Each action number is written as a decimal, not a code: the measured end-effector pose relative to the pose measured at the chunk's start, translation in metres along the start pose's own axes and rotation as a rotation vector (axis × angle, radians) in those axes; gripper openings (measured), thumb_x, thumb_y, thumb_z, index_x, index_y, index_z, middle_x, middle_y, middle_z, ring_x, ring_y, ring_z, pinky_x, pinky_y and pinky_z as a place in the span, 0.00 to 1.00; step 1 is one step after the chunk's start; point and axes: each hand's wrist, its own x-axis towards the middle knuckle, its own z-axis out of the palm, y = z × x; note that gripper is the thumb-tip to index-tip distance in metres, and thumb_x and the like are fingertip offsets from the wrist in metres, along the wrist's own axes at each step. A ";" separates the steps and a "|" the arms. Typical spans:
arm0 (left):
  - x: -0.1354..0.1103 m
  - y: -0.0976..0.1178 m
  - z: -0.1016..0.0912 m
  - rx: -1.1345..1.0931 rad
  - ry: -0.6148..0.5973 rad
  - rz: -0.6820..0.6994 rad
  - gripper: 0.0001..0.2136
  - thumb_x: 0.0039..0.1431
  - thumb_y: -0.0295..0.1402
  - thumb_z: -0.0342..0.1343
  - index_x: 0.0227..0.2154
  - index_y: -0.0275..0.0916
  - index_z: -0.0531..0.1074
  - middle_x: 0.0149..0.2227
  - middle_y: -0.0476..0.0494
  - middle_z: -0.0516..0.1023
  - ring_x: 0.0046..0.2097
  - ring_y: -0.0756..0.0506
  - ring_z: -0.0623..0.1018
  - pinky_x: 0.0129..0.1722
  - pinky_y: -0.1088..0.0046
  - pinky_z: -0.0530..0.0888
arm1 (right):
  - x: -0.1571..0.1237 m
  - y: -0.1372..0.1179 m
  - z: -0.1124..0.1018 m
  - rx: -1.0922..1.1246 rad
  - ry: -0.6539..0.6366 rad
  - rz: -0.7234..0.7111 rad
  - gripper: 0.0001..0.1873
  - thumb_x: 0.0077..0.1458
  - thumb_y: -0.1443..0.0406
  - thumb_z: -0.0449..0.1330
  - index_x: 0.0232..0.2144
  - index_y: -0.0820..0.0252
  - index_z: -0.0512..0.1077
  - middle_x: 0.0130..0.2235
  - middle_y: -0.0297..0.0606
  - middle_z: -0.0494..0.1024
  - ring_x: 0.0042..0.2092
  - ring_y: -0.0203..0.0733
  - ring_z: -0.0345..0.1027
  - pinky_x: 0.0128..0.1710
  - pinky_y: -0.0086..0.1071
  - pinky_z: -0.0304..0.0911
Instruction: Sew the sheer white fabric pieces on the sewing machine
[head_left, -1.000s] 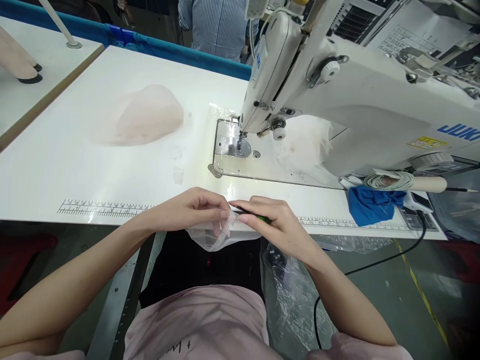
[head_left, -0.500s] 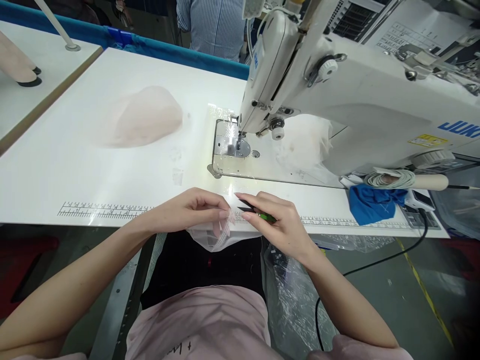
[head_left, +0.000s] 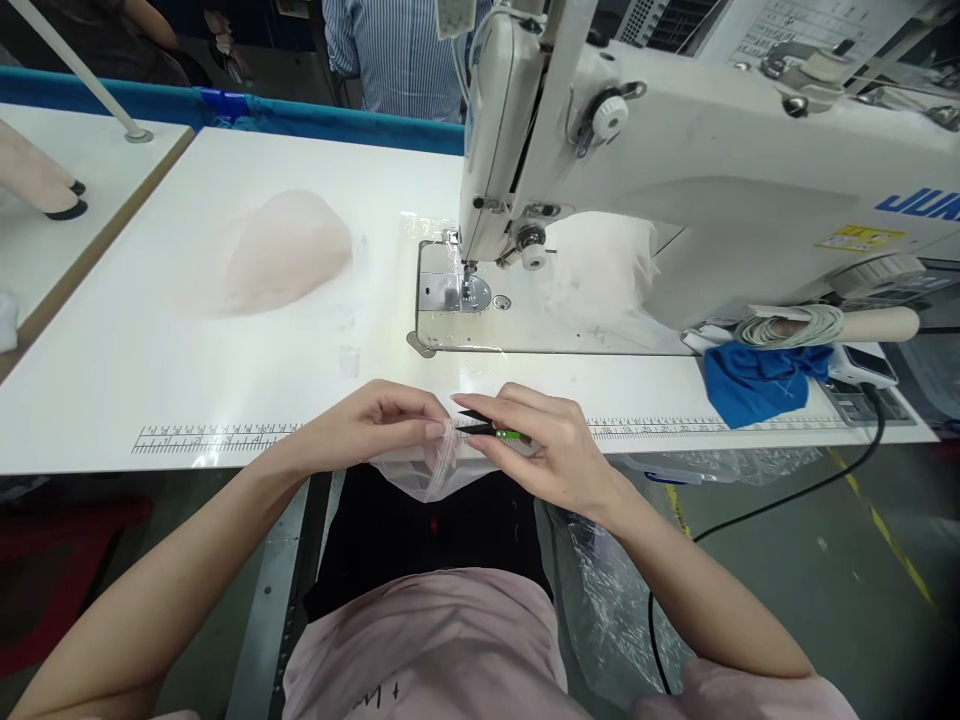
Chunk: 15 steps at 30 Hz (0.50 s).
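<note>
1. Thread snips: black blades, green handle. Held at the near edge of the white table, just in front of the printed ruler strip. Long axis runs roughly side to side along the table edge; blade tips point to the person's left, toward the other hand, handle end to the right. Blades stand slightly parted.
2. Right hand: fingers curled around the snips' handle, gripping it.
3. Left hand: fingertips pinched on the sheer white fabric piece, just beside the blade tips.
4. Sheer white fabric piece: hangs off the table edge between the two hands, over the lap.
5. Sewing machine: white, beyond the hands, on the table.
6. Pale pink fabric heap: left of the machine, well apart from the hands.
7. Blue cloth: right, near the machine base.
</note>
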 end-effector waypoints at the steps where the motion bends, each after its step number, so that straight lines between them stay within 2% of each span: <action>1: 0.000 0.000 0.000 0.003 0.004 0.001 0.11 0.65 0.38 0.54 0.35 0.37 0.78 0.33 0.46 0.81 0.36 0.49 0.80 0.39 0.76 0.75 | 0.000 0.000 0.000 0.001 0.000 0.000 0.17 0.65 0.61 0.55 0.53 0.60 0.72 0.31 0.34 0.72 0.29 0.33 0.63 0.27 0.28 0.57; 10: 0.001 0.000 0.000 -0.020 0.010 0.014 0.09 0.66 0.34 0.55 0.33 0.38 0.78 0.32 0.49 0.80 0.35 0.53 0.78 0.38 0.83 0.73 | 0.000 0.002 0.001 0.026 0.020 -0.028 0.17 0.65 0.61 0.56 0.53 0.62 0.72 0.31 0.34 0.72 0.29 0.33 0.62 0.28 0.28 0.57; 15: 0.000 0.000 0.001 -0.040 -0.005 0.017 0.09 0.66 0.34 0.54 0.34 0.38 0.78 0.33 0.48 0.80 0.35 0.53 0.78 0.38 0.83 0.73 | -0.002 0.002 0.003 0.022 0.034 -0.051 0.17 0.64 0.62 0.57 0.52 0.63 0.73 0.31 0.34 0.71 0.28 0.33 0.61 0.27 0.28 0.56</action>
